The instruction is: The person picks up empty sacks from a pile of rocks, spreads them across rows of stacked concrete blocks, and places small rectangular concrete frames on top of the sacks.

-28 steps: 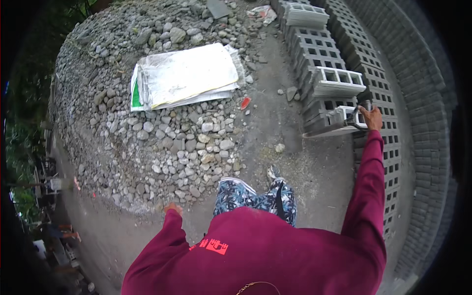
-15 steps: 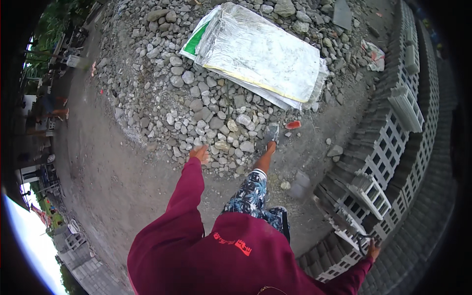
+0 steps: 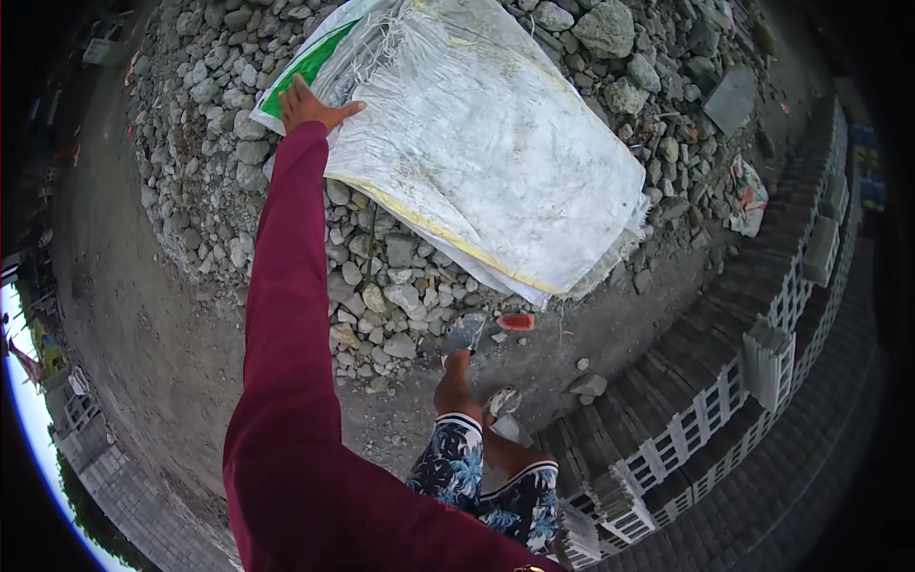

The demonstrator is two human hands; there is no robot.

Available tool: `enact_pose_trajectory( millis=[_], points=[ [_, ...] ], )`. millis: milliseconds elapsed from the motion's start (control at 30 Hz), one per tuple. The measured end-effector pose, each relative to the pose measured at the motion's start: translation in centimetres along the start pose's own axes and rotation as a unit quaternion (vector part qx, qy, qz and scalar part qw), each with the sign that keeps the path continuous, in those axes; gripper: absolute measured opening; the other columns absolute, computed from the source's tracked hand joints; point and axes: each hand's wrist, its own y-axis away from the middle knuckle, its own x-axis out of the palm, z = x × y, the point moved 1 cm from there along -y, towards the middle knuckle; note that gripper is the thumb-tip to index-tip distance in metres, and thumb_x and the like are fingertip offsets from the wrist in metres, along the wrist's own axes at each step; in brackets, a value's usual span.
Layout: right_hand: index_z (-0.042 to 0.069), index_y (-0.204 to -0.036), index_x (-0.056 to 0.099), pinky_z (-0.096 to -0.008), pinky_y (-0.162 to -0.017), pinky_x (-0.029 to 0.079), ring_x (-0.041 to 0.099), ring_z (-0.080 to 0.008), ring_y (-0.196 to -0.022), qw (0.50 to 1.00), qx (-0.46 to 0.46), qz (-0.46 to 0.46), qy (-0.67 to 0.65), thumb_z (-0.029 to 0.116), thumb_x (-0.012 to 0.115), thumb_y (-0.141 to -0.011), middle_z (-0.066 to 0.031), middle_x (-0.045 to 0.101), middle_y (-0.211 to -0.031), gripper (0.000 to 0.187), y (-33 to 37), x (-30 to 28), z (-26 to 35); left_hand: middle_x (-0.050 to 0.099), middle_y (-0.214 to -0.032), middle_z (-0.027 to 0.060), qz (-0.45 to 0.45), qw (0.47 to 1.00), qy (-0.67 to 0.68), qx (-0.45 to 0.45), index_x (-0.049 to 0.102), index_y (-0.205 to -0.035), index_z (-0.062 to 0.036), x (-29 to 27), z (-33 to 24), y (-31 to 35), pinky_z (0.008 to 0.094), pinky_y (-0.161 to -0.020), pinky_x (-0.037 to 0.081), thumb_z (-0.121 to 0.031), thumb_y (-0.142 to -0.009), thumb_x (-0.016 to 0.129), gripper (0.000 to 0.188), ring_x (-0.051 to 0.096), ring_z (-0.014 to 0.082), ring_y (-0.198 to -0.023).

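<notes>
A flat stack of white woven sacks (image 3: 486,143) lies on the heap of stones in front of me. The sacks have yellow hems, frayed ends and dirt smudges. My left hand (image 3: 315,108) reaches over the stack's left end, thumb and fingers spread, by a sack with a green patch (image 3: 332,54). Whether the fingers press on it or hover just above, I cannot tell. My right hand is out of the picture.
Grey stones (image 3: 400,253) heap around and under the sacks. A red object (image 3: 516,322) lies near my foot. Rows of hollow concrete blocks (image 3: 705,410) stand along the right. A flat grey slab (image 3: 731,99) and a crumpled bag (image 3: 748,195) lie beyond.
I have come closer to the sacks. My left hand has moved forward from over the stones to the stack's left end. My right hand, earlier at a dark handle by the blocks, has left view.
</notes>
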Motion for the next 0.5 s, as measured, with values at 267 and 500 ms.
enact_pose_trajectory(
  millis=[267,500],
  points=[
    [0.002,-0.078,0.065,-0.041,-0.071,0.049,0.063,-0.0308,-0.075,0.995,-0.043,0.085,-0.026,0.04,0.06,-0.072,-0.0152,0.064,-0.074,0.039,-8.1,-2.0,6.9,0.055,-0.117,0.0275,0.248,0.962,0.097,-0.068,0.046,-0.122,0.0091,4.3,0.9,-0.2,0.0344,-0.093,0.043,-0.046,-0.055,0.076,0.092,0.055,0.0342,-0.11],
    [0.004,-0.072,0.066,-0.038,-0.07,0.049,0.063,-0.0286,-0.073,0.987,-0.044,0.098,-0.117,0.032,0.059,-0.073,-0.0133,0.065,-0.073,0.028,-8.0,-4.6,1.0,0.061,-0.09,0.0302,0.256,0.962,0.072,0.056,0.058,-0.099,0.0121,-3.3,-17.0,14.9,0.0392,-0.08,0.047,-0.031,-0.064,0.065,0.056,0.062,0.0375,-0.087]
  ],
)
